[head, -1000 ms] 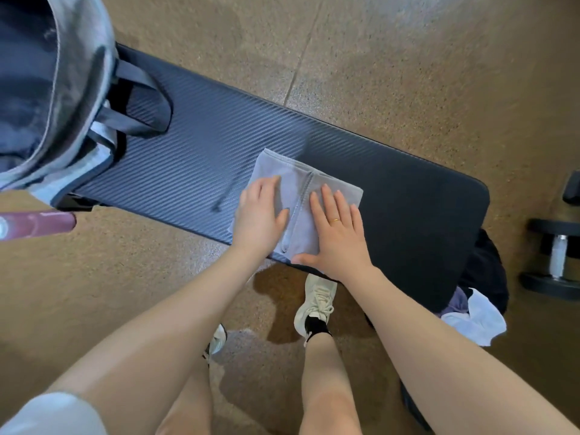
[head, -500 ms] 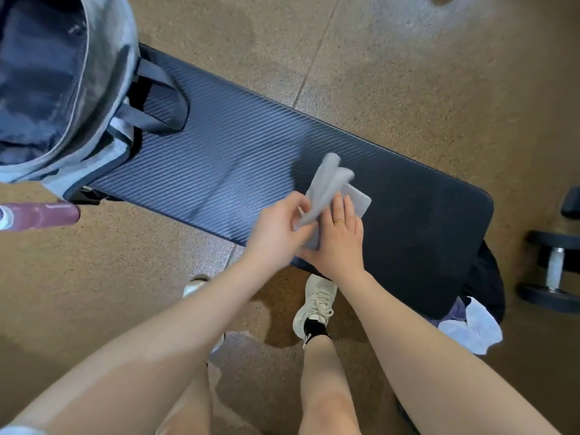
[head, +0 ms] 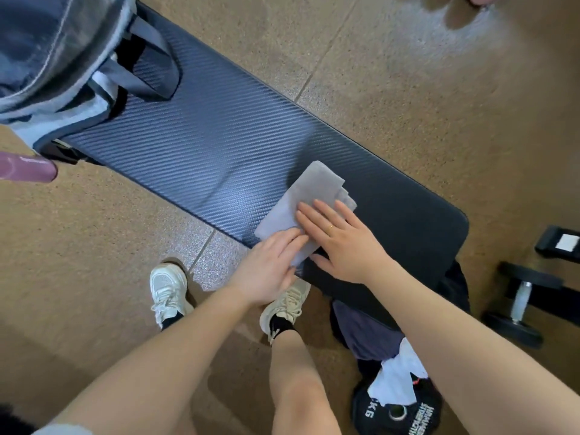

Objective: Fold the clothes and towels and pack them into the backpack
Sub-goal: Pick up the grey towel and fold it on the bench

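1. Now the small grey towel (head: 306, 204) lies folded on the dark padded table (head: 204, 142), close to the near edge and toward its right end. This place is directly in front of the person, probably so that both arms can press down without stretching.

2. The right hand (head: 343, 243) lies flat and open on the right part of the towel, fingers spread and pointing away from the person. It grasps nothing; it seems to pin the layers so that the fold does not spring open.

3. The left hand (head: 270, 268) is also open and flat, with its fingertips on the near corner of the towel. It closes on nothing either. Its job appears to be smoothing the crease at that edge.

4. The far right corner of the towel shows several stacked layers, a little uneven, so the cloth is doubled more than once.

5. The backpack (head: 59, 58) stands at the left end of the table, well apart from the towel, with its mouth open toward the camera. Standing open, it is ready to take a folded piece with one hand.

6. More clothes (head: 381, 346), dark and white, lie in a heap under the right end of the table, next to a weight plate (head: 397, 411). They look not yet folded, so much of the task probably remains.

7. The towel looks compact enough to be lifted next and carried to the backpack.
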Action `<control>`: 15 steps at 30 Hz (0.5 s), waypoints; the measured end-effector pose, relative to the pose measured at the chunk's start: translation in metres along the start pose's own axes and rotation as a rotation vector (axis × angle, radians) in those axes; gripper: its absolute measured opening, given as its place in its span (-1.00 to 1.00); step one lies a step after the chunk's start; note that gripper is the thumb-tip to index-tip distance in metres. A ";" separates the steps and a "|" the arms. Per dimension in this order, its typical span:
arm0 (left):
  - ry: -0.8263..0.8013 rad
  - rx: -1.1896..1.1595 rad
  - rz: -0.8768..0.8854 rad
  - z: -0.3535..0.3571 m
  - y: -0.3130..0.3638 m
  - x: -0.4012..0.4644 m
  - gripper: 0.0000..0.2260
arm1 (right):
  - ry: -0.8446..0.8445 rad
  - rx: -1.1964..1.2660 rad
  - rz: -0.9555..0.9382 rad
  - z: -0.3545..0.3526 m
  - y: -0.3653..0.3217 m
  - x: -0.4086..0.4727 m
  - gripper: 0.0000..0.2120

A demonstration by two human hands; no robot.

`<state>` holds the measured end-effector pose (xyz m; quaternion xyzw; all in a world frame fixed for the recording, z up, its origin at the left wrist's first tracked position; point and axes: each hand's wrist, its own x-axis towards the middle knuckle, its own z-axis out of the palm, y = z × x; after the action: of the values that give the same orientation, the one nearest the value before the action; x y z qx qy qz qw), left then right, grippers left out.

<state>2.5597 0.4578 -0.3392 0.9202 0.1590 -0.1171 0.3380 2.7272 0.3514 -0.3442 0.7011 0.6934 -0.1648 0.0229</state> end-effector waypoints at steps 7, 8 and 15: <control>0.017 -0.129 -0.188 0.007 -0.014 -0.026 -0.17 | 0.094 -0.205 0.057 0.003 0.009 0.015 -0.41; 0.020 -0.132 -0.199 0.006 -0.015 -0.026 -0.13 | 0.179 -0.209 0.005 0.006 0.006 0.019 -0.58; 0.079 -0.269 -0.280 -0.038 -0.012 -0.028 -0.11 | 0.051 0.317 0.006 -0.046 -0.003 0.049 -0.75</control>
<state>2.5339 0.4858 -0.3091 0.8395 0.3129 -0.1046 0.4318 2.7329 0.4103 -0.3129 0.7021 0.6569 -0.2541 -0.1051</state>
